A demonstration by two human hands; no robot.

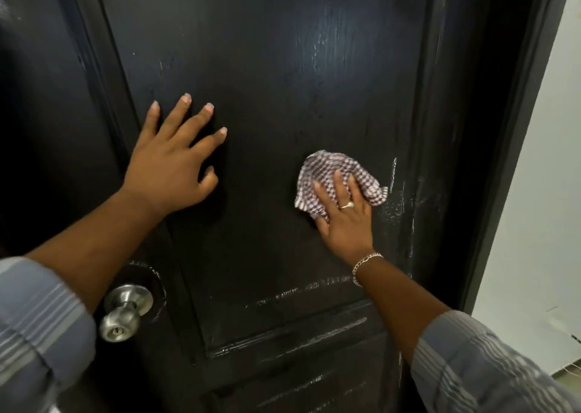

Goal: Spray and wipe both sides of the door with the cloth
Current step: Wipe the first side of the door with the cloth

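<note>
The cloth point(338, 181), checked in white and dark, lies flat against the black door point(283, 66), on the right part of the raised middle panel. The right hand point(344, 216) presses on it with straight fingers, so the lower part of the cloth is under the palm and the upper part shows above the fingertips. This hand wears a ring, and a chain bracelet point(364, 266) is on the wrist.

The left hand point(171, 167) is well apart from the cloth, to the left of it on the same panel. Its fingers are spread and flat on the door, and it holds nothing.

A silver door knob point(125, 312) is below the left forearm. Pale streaks show on the door near the cloth and lower down. The top and bottom of the door are cut off, and the striped sleeves point(471, 365) are blurred. A light wall point(540, 192) stands at the right.
</note>
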